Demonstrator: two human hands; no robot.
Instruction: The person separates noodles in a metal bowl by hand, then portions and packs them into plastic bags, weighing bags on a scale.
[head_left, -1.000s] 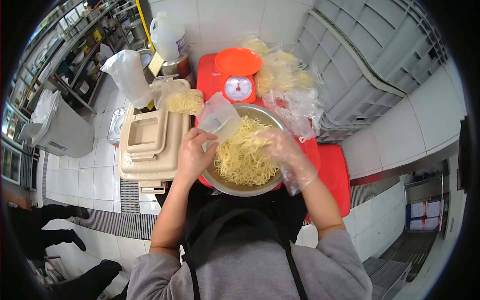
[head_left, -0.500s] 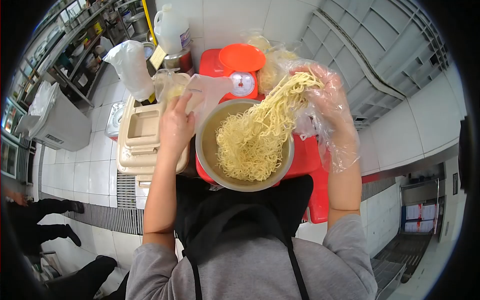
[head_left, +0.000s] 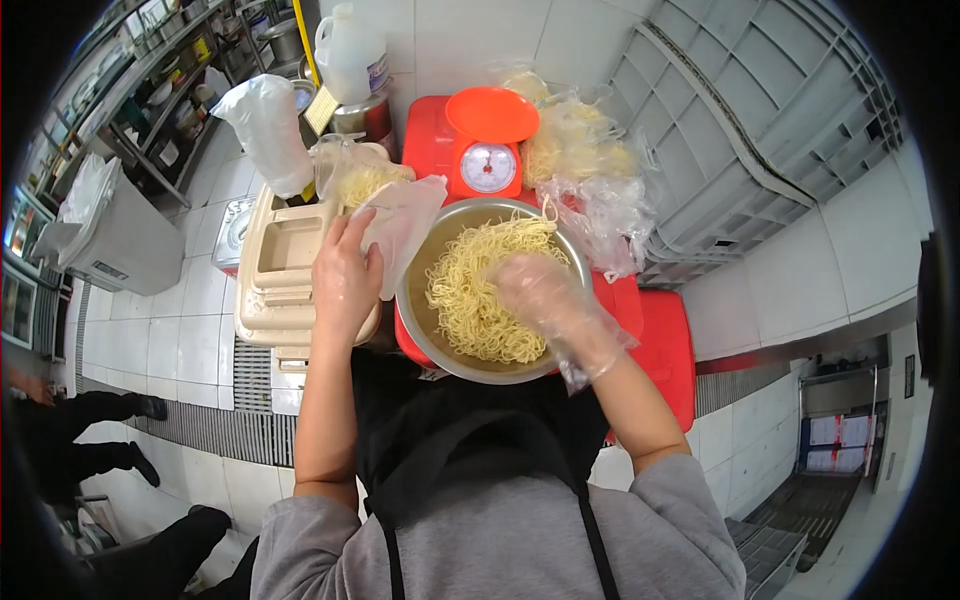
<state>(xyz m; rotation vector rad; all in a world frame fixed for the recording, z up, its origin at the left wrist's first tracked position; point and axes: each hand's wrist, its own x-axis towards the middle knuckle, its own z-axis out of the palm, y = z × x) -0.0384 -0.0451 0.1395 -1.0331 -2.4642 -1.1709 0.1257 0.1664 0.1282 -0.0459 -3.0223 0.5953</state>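
Observation:
A round metal bowl (head_left: 410, 325) of pale yellow noodles (head_left: 480, 310) stands in front of me. My right hand (head_left: 540, 292), in a clear plastic glove, is down on the noodles at the bowl's right side. Its fingers are blurred and partly hidden, so their grip does not show. Left of the bowl, my left hand (head_left: 345, 272) is bare and holds a translucent plastic bag (head_left: 405, 225) by its edge. The bag's open side leans toward the bowl's rim.
Behind the bowl sits a red dial scale (head_left: 489, 167). Bagged noodles (head_left: 580, 140) and a crumpled plastic bag (head_left: 605, 220) lie to its right. A beige lidded container (head_left: 275, 320) stands left, near a white jug (head_left: 350, 60). Another person's legs (head_left: 100, 420) show at lower left.
My right hand has come down and left from above the bowl's right rim to the noodles inside. The lifted strands are back in the bowl. My left hand keeps the bag.

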